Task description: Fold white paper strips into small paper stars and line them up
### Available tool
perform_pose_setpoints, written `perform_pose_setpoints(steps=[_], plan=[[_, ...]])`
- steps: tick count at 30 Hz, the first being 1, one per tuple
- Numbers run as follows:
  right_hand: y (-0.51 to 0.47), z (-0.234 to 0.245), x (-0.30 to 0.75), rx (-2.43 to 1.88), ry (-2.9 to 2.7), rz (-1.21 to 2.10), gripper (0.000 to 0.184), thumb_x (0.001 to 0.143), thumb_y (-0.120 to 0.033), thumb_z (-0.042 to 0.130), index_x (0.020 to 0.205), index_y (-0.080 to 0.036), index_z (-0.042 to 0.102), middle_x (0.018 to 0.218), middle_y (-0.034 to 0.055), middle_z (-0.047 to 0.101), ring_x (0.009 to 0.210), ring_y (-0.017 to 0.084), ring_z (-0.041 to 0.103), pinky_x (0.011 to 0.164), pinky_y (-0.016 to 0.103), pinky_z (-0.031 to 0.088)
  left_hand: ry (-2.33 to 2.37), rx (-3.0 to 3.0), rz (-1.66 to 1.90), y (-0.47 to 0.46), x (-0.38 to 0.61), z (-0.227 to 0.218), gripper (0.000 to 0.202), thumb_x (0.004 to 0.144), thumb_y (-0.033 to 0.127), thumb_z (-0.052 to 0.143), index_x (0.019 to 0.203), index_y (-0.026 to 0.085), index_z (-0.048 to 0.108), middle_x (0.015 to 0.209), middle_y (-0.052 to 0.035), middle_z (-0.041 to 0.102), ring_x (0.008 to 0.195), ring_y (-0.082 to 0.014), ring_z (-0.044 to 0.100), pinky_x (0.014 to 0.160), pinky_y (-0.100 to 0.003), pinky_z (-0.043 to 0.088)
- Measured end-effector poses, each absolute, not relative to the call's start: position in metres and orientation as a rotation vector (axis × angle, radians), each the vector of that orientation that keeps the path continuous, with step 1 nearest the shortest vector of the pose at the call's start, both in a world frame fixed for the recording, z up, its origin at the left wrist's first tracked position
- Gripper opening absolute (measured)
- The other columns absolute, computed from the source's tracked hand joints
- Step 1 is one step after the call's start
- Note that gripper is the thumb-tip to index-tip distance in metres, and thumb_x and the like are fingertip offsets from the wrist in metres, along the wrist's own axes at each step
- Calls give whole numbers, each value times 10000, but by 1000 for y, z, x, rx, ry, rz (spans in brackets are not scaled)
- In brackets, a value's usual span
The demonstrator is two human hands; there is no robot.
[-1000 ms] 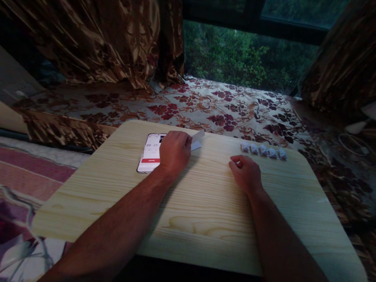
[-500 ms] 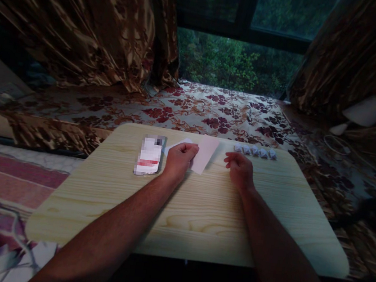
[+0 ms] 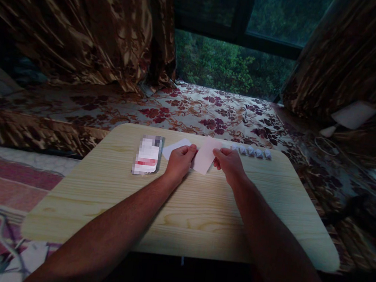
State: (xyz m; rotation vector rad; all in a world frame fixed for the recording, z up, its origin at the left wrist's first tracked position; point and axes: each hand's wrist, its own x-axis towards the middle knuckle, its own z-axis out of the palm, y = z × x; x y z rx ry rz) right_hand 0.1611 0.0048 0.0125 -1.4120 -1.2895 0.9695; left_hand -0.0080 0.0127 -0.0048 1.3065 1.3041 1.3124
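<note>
A small white paper sheet (image 3: 205, 155) is held just above the light wooden table (image 3: 183, 213). My left hand (image 3: 178, 162) pinches its left edge and my right hand (image 3: 229, 163) pinches its right edge. More white paper (image 3: 175, 147) lies flat on the table behind my left hand. A phone (image 3: 147, 155) with a lit screen rests to the left of that hand. A row of several small folded paper pieces (image 3: 253, 152) lies near the table's far edge, right of my right hand.
A floral cloth (image 3: 194, 110) covers the surface beyond the table, with brown curtains (image 3: 79, 24) on both sides of a window. A striped blanket (image 3: 2, 192) lies at the left. A white object (image 3: 350, 115) and a cable sit at the right.
My left hand lifted a paper sheet from beside the phone and brought it toward the middle. My right hand moved left and took hold of its right edge.
</note>
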Motion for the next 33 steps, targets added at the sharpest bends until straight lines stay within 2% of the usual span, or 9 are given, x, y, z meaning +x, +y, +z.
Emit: perform_pose_setpoints(steps=[3,11,18,22,25,28,30,32,33], plan=[[4,6,164,-1334,-1259,1100,346,782,-421,624,544,-184,541,464,-24,540,405,86,457,398,210,328,1402,1394,1213,17,-15,-7,471,889,528,455,649,170,644,464,2,539,445,-134,467,487,-264,326],[-5,-3,172,-1332,-1311,1089,366,802,-435,615,546,-186,532,453,-30,531,399,80,413,423,218,292,1206,1400,1118,24,-17,-11,292,832,322,460,993,180,659,451,48,516,399,-118,414,449,-233,287],[-7,-7,176,-1349,-1447,1072,338,817,-395,589,557,-187,530,471,-43,502,431,87,418,441,220,287,1042,1136,1196,23,-13,-7,164,669,205,468,746,171,609,666,-53,695,496,-139,555,483,-267,375],[-7,-13,175,-1361,-1496,1041,332,825,-388,574,564,-188,527,497,-41,491,458,93,428,448,219,283,1075,1054,1210,24,-17,-5,124,611,190,462,660,175,575,625,-65,679,479,-151,548,468,-279,360],[-7,-14,174,-1352,-1515,1030,330,838,-378,562,571,-187,521,516,-36,497,480,96,443,461,217,295,1049,1000,1209,24,-20,-4,51,592,178,452,551,193,479,594,-71,654,468,-146,544,459,-279,346],[-8,-14,173,-1351,-1512,1011,332,841,-374,565,573,-185,513,519,-35,493,488,96,442,465,216,294,1051,951,1166,22,-19,-4,202,683,249,451,496,215,382,557,-74,616,452,-140,527,447,-280,347],[-8,-14,173,-1343,-1518,1005,334,843,-375,567,575,-183,512,522,-36,488,491,95,436,466,217,292,1081,942,1169,19,-16,-3,249,738,331,514,540,200,440,526,-45,577,421,-120,476,417,-261,315],[-9,-14,172,-1331,-1534,1003,337,847,-376,566,576,-182,511,522,-39,476,489,91,423,466,219,285,1002,960,1233,16,-13,-2,166,670,281,670,740,174,564,647,-6,618,491,-96,506,439,-217,330],[-9,-14,172,-1326,-1546,1002,336,850,-375,563,580,-181,514,524,-40,472,489,90,418,467,220,282,951,936,1243,14,-11,-1,291,619,236,715,880,187,597,741,0,650,545,-100,545,451,-206,347]])
